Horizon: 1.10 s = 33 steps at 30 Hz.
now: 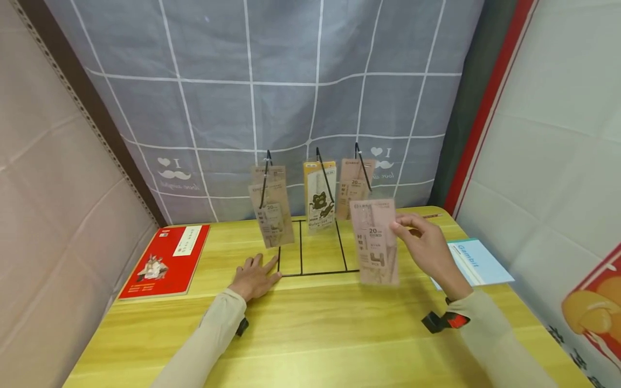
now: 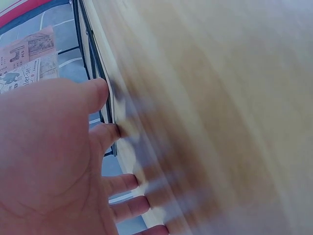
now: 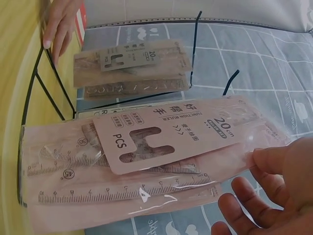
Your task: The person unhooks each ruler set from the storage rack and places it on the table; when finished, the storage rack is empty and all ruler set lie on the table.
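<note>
Sleeves fill the bottom of the head view; left hand [image 1: 254, 276] lies flat, fingers straight, on the wooden table [image 1: 310, 334] touching the front left corner of the black wire rack [image 1: 315, 253]. Right hand [image 1: 427, 250] pinches a pink ruler pack [image 1: 374, 241], held upright in the air off the rack's front right corner. Three more packs hang on the rack hooks. Red booklet [image 1: 167, 261] near the left edge, blue card [image 1: 477, 263] at the right edge.

Left wrist view: blurred, open palm [image 2: 49, 161] against the tabletop beside the rack wire [image 2: 95, 68].

Right wrist view: fingers [image 3: 274, 161] grip the pack [image 3: 146, 161] by its edge; "20 cm" label readable.
</note>
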### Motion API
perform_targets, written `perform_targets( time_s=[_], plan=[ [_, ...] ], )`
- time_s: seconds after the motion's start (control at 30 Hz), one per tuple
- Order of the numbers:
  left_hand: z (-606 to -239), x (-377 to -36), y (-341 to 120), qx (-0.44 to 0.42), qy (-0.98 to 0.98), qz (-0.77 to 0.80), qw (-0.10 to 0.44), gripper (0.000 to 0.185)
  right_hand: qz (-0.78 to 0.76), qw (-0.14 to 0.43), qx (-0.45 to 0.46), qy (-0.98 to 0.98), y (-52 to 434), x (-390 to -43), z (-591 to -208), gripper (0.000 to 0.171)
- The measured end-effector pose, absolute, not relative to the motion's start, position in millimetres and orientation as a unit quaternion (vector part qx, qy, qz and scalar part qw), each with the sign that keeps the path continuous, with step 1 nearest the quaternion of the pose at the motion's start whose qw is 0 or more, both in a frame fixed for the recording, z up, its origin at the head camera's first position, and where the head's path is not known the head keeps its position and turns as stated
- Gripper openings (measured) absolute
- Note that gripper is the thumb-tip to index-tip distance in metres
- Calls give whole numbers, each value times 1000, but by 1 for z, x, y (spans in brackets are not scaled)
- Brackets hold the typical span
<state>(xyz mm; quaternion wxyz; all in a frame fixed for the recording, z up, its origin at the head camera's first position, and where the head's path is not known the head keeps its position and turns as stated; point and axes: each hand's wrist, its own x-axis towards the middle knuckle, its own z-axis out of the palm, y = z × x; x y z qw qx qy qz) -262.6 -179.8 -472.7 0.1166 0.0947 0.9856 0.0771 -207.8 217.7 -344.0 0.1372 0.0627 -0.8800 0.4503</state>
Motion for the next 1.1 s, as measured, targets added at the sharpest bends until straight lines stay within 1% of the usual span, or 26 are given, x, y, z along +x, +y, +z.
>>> perform_targets(
  time_s=[0.23, 0.4, 0.53, 0.77, 0.87, 0.93, 1.1],
  plan=[
    [-472, -262, -179, 96, 985, 79, 117, 62, 445, 137, 53, -883, 225, -187, -345, 45],
    [-471, -263, -180, 96, 985, 80, 123, 63, 414, 121, 24, -902, 245, -172, -350, 48],
    [-472, -266, -181, 91, 984, 77, 131, 63, 385, 92, 6, -918, 265, -163, -358, 50],
    [-471, -266, -183, 87, 983, 77, 141, 63, 403, 0, -43, -914, 287, -159, -380, 61],
    [-470, -265, -183, 92, 983, 79, 138, 64, 413, -21, -58, -909, 290, -159, -390, 64],
    [-470, -265, -182, 94, 983, 79, 138, 63, 408, -11, -61, -911, 291, -160, -398, 63],
    [-472, -266, -180, 97, 983, 78, 135, 63, 360, 57, -39, -930, 292, -164, -427, 52]
  ],
)
